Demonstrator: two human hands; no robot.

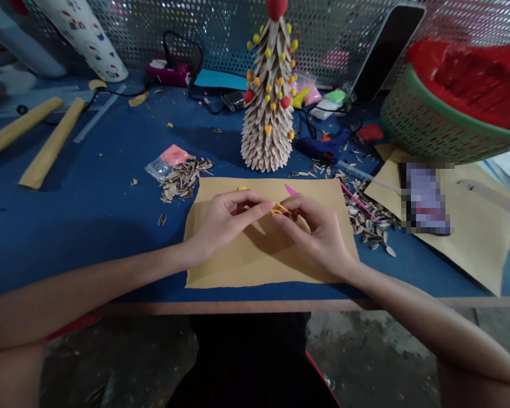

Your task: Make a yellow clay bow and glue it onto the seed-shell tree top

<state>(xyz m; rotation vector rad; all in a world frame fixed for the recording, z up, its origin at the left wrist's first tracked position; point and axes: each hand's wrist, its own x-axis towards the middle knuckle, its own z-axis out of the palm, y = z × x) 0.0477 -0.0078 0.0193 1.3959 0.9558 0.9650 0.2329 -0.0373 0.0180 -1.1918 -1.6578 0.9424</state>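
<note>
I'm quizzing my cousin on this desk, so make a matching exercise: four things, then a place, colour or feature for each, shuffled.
1. Thin yellow strip
2. Seed-shell tree
3. Basket
4. Glue gun

A. Blue
B. Topped with a red ball
C. Held in both hands
D. Green, red material inside

Pairs: 1-C; 2-B; 3-D; 4-A

A blue table (76, 221); a perforated, metallic-looking panel (225, 37) behind it; a patchy grey floor (378, 362) below.
</note>
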